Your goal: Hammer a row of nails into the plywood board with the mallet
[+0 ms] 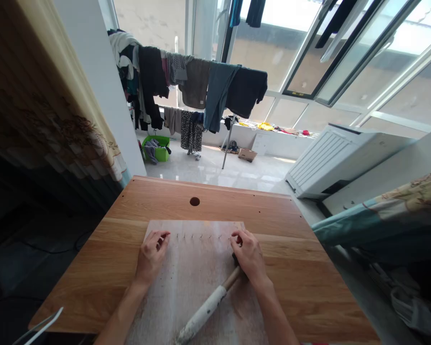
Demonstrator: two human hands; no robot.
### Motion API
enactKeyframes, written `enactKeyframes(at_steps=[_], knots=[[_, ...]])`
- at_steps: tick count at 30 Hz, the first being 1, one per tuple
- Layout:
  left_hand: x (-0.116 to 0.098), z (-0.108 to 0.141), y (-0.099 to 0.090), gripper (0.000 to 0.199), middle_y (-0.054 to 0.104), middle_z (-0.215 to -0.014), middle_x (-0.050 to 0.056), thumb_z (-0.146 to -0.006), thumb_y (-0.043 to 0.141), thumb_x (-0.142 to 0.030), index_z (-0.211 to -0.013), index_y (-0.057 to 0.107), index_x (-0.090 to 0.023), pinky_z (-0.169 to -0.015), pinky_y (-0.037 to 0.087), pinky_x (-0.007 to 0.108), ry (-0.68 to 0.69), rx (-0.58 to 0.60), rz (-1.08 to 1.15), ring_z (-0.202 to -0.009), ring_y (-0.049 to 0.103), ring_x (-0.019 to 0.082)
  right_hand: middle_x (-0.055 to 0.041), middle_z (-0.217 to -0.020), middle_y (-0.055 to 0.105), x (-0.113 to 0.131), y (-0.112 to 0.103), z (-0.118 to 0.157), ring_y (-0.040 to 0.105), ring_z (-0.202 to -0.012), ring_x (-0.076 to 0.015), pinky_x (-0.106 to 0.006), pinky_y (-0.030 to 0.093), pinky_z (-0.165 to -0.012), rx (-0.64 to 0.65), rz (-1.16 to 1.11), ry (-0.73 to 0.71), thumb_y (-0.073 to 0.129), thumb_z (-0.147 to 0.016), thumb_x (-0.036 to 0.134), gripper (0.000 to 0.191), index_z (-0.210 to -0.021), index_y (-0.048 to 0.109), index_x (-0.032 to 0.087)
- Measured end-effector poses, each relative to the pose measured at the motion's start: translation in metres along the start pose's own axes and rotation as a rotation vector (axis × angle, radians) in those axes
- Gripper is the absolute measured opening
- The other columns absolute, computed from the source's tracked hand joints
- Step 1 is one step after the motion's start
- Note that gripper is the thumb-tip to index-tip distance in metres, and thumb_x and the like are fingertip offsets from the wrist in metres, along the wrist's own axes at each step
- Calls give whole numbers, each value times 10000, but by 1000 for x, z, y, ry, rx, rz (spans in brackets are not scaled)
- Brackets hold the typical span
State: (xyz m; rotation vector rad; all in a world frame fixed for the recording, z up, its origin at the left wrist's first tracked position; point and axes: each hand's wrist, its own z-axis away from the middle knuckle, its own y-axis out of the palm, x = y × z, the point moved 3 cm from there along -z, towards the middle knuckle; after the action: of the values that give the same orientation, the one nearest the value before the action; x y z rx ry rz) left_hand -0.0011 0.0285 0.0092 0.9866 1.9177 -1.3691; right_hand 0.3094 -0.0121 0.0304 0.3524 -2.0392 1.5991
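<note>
A pale wooden board [187, 273] lies flat in front of me, with a row of several thin nails [201, 236] standing upright near its far edge. My left hand [153, 251] is at the left end of the row, thumb and fingertips pinched together. At the right end, my right hand [249, 254] is also pinched, its fingertips beside the last visible nail. Whatever either pinch holds is too small to make out. A hammer [204, 306] rests diagonally on the board; its handle is wrapped in white, and its dark head is partly hidden by my right hand and wrist.
Under the board is a brown wooden table [301, 273] with a round hole [194, 201] near its far edge. Beyond it stand a drying rack hung with clothes [219, 86], a green basket [161, 152] and a white ribbed appliance [330, 158]. Curtains [75, 115] flank both sides.
</note>
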Motion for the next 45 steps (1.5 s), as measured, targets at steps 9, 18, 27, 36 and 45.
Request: enactKeyframes(at_steps=[9,18,27,36,45], knots=[[-3,-2,0,283,715,-864,41,-921,534,-442,-910,706,-218,-661,551,302,-19,5,-16,-689,664,179,-33,-796,649,0,0,0,623,-763,-227,-338,443,-764,-9,5,-14,548,-912,261,173,-864,710,225],[0,-1,2,303,691,-868,30,-937,534,-450,-942,716,-207,-679,542,299,-3,14,-48,-668,643,166,-39,-792,641,2,-1,-1,621,-771,-231,-341,440,-761,-8,24,-24,556,-919,265,190,-853,727,212],[-2,-1,1,298,731,-880,37,-932,543,-449,-899,732,-220,-701,536,294,8,3,-2,-723,681,178,-54,-816,674,3,-1,0,607,-789,-237,-361,438,-789,-28,56,-67,540,-941,247,218,-863,741,213],[0,-4,-2,311,761,-863,33,-901,572,-479,-865,763,-237,-681,540,283,-41,-4,31,-720,691,180,-71,-848,670,4,-2,2,595,-818,-244,-366,450,-809,-69,55,-97,496,-964,246,243,-900,726,201],[1,-5,-1,302,767,-863,30,-889,585,-478,-860,768,-240,-688,543,280,-47,-5,38,-729,694,182,-50,-796,625,8,-6,3,580,-781,-225,-342,452,-772,-153,38,-168,484,-982,254,237,-906,702,201]])
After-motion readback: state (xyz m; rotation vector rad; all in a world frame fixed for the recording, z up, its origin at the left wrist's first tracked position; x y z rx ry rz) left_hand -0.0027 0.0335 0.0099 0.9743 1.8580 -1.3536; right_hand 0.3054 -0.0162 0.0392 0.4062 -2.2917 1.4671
